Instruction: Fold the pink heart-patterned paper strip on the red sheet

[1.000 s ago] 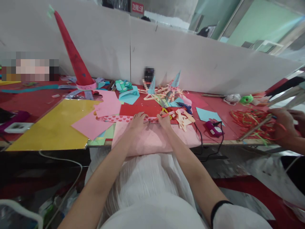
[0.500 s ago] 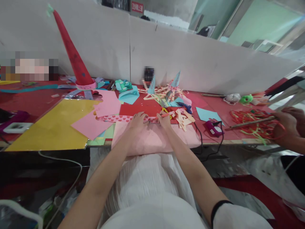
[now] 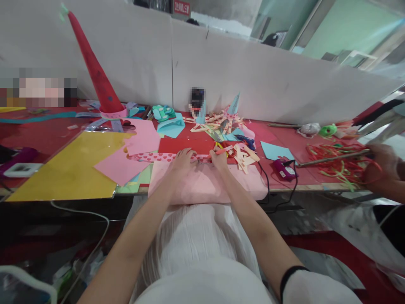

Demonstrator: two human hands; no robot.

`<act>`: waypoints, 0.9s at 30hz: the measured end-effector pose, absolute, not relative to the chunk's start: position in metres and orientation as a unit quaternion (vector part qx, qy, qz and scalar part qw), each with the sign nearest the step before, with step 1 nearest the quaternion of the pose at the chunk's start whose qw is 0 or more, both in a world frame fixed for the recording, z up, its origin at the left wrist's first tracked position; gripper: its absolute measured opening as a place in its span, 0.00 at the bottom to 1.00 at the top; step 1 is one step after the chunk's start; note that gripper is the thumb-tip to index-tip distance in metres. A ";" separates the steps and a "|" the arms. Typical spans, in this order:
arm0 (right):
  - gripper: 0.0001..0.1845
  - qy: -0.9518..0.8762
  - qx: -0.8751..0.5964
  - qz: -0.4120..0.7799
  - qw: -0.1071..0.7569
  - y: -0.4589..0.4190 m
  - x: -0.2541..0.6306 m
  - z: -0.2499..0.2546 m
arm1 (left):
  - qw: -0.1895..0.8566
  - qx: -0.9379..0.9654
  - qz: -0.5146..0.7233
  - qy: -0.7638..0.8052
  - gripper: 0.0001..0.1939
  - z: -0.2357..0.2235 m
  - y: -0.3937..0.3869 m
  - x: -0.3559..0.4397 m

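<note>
My left hand lies with its fingers out flat, pressing on a pink strip with red hearts. The strip runs sideways along the back edge of a folded pale pink cloth. Just to the right, my right hand is closed around a slim orange pen-like tool. The tool slants over the strip, its lower end close to my left fingertips. Whether it is a pen or a craft knife I cannot tell. Red sheet material lies behind both hands.
A tall red cone hat stands back left, near yellow sheets and pink paper. Cut paper pieces and a purple corded device lie right. Beyond, another person's hand holds a stick over red strings.
My hands stay almost in place, the orange tool shifting only slightly. At the far right, the other person's hands and stick have moved a little and are blurred.
</note>
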State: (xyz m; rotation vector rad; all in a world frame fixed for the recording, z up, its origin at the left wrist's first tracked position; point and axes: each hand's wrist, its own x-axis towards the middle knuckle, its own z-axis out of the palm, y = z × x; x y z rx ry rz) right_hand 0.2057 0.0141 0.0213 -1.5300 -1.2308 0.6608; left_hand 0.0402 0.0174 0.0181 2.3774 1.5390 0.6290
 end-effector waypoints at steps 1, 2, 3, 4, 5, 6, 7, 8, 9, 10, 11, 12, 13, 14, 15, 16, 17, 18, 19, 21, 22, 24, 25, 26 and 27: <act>0.10 -0.508 -0.635 0.277 0.512 0.014 0.206 0.020 | 0.122 0.813 0.214 0.528 0.15 0.019 0.017 0.040; 0.10 -0.506 -0.634 0.279 0.514 0.015 0.206 0.019 | 0.123 0.812 0.214 0.529 0.15 0.019 0.017 0.040; 0.10 -0.506 -0.632 0.280 0.516 0.015 0.207 0.018 | 0.123 0.811 0.214 0.530 0.15 0.020 0.016 0.041; 0.10 -0.507 -0.630 0.282 0.516 0.015 0.207 0.018 | 0.122 0.811 0.214 0.531 0.15 0.020 0.016 0.041; 0.10 -0.509 -0.628 0.285 0.516 0.015 0.206 0.018 | 0.121 0.810 0.215 0.532 0.15 0.020 0.015 0.041; 0.10 -0.510 -0.627 0.288 0.515 0.014 0.206 0.019 | 0.120 0.811 0.215 0.531 0.15 0.021 0.015 0.041; 0.11 -0.510 -0.626 0.290 0.514 0.014 0.206 0.019 | 0.119 0.811 0.215 0.531 0.15 0.021 0.015 0.041; 0.11 -0.510 -0.626 0.292 0.513 0.014 0.206 0.020 | 0.118 0.811 0.216 0.530 0.15 0.020 0.015 0.041; 0.11 -0.508 -0.628 0.291 0.512 0.014 0.205 0.020 | 0.118 0.812 0.216 0.529 0.14 0.020 0.015 0.041; 0.11 -0.507 -0.629 0.290 0.513 0.014 0.205 0.021 | 0.119 0.812 0.217 0.529 0.14 0.020 0.015 0.041; 0.11 -0.507 -0.628 0.290 0.515 0.014 0.205 0.021 | 0.120 0.812 0.217 0.528 0.14 0.020 0.015 0.041; 0.11 -0.506 -0.626 0.290 0.517 0.014 0.206 0.020 | 0.121 0.812 0.217 0.528 0.15 0.020 0.015 0.041; 0.11 -0.506 -0.623 0.290 0.521 0.014 0.206 0.020 | 0.122 0.811 0.217 0.529 0.15 0.020 0.015 0.041; 0.10 -0.506 -0.621 0.290 0.524 0.014 0.206 0.019 | 0.123 0.811 0.216 0.530 0.15 0.021 0.015 0.041; 0.10 -0.509 -0.617 0.289 0.526 0.014 0.206 0.019 | 0.124 0.810 0.216 0.531 0.15 0.021 0.015 0.041; 0.10 -0.513 -0.614 0.290 0.526 0.015 0.207 0.018 | 0.124 0.809 0.215 0.532 0.15 0.021 0.015 0.041; 0.11 -0.518 -0.611 0.292 0.523 0.015 0.207 0.018 | 0.125 0.809 0.215 0.532 0.15 0.021 0.015 0.041; 0.11 -0.523 -0.606 0.296 0.521 0.015 0.208 0.017 | 0.124 0.810 0.215 0.531 0.15 0.021 0.015 0.041; 0.11 -0.529 -0.601 0.300 0.519 0.015 0.208 0.017 | 0.124 0.811 0.216 0.530 0.15 0.021 0.015 0.041; 0.12 -0.536 -0.592 0.302 0.521 0.016 0.209 0.015 | 0.124 0.813 0.214 0.527 0.14 0.021 0.016 0.041; 0.13 -0.536 -0.590 0.299 0.525 0.017 0.209 0.014 | 0.124 0.814 0.212 0.526 0.14 0.021 0.016 0.041; 0.14 -0.535 -0.589 0.297 0.528 0.019 0.209 0.011 | 0.123 0.815 0.208 0.526 0.15 0.021 0.016 0.040; 0.14 -0.535 -0.590 0.298 0.526 0.019 0.209 0.010 | 0.122 0.816 0.207 0.526 0.15 0.022 0.016 0.040; 0.14 -0.536 -0.590 0.300 0.524 0.020 0.208 0.010 | 0.121 0.816 0.205 0.526 0.15 0.022 0.015 0.040; 0.14 -0.538 -0.590 0.300 0.522 0.020 0.208 0.010 | 0.121 0.817 0.204 0.526 0.15 0.023 0.015 0.040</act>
